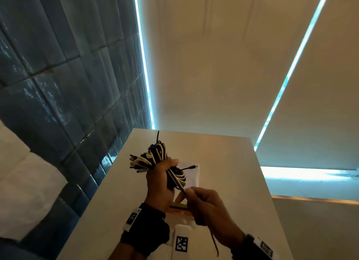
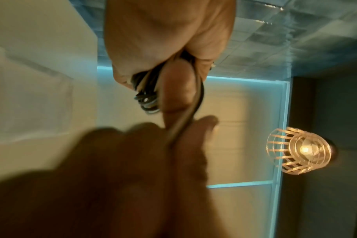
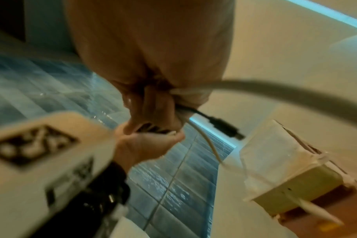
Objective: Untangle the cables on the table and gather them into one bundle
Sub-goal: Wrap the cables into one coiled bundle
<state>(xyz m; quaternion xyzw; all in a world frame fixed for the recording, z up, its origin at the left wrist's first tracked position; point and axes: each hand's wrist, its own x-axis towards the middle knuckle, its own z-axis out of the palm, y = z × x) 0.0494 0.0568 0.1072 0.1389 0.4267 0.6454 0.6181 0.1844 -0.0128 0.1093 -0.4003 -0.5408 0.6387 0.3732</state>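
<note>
Your left hand [image 1: 161, 184] is raised above the white tabletop [image 1: 223, 182], its fingers curled tight round a bundle of cables [image 1: 155, 156], black and white strands looped together. The loops stick out above your fist, several plug ends fan out to the left of it, and more coils hang below your fingers. One thin black lead with a small plug [image 1: 194, 166] pokes out to the right of the bundle, over a white sheet lying on the tabletop. Your right hand [image 1: 209, 207] sits just beside and below the left, thumb and fingers pinched on a single grey cable [image 1: 179, 186] that runs taut from the bundle down into your grip; its loose tail [image 1: 214, 242] trails out under your palm toward your wrist. In the left wrist view the same strand [image 2: 185, 122] passes from the clenched bundle into your blurred right hand [image 2: 132, 161]. In the right wrist view a black plug [image 3: 224, 125] juts out from your fingers, with a pale box [image 3: 291, 169] on the tabletop below. A small white block bearing a black and white marker [image 1: 181, 242] stands on the tabletop between your wrists. A dark tiled wall [image 1: 58, 75] rises to your left, and a caged lamp [image 2: 300, 149] glows in the left wrist view.
</note>
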